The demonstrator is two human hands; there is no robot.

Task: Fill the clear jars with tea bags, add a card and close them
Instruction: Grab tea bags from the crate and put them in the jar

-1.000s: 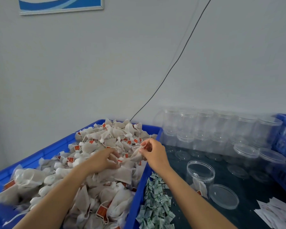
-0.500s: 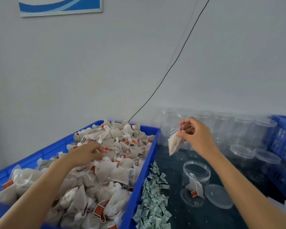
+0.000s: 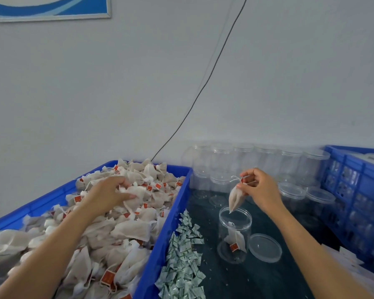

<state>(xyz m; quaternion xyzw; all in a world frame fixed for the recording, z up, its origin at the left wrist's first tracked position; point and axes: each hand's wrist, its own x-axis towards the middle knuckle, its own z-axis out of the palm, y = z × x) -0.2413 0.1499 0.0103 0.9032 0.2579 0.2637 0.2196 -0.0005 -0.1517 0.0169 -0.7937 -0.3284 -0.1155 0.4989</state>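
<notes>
The dark tabletop (image 3: 242, 281) is bounded on the left by the wall of a blue bin (image 3: 166, 223) heaped with tea bags (image 3: 125, 231), on the right by a blue crate (image 3: 354, 190), and at the back by a row of empty clear jars (image 3: 266, 160) against the wall. Bare tabletop lies in front of and behind the open jar (image 3: 235, 234), which stands upright near the middle. Its lid (image 3: 265, 247) lies flat just beside it on the right. A strip of small green-and-white packets (image 3: 184, 262) runs along the bin wall, near the jar but apart from it.

Count: one open jar containing one tea bag with a red tag; one loose lid beside it; at least six jars in the back row, more in front of them, the exact number cannot be told. Tea bags in the bin are too many to count.

Right hand (image 3: 259, 188): narrow pinch grip, thumb and fingers holding one tea bag (image 3: 235, 198) by its top and string; the bag hangs with its lower tip just above the open jar's rim. Left hand (image 3: 108, 195): fingers curled over the heap in the bin, gripping a tea bag there.
</notes>
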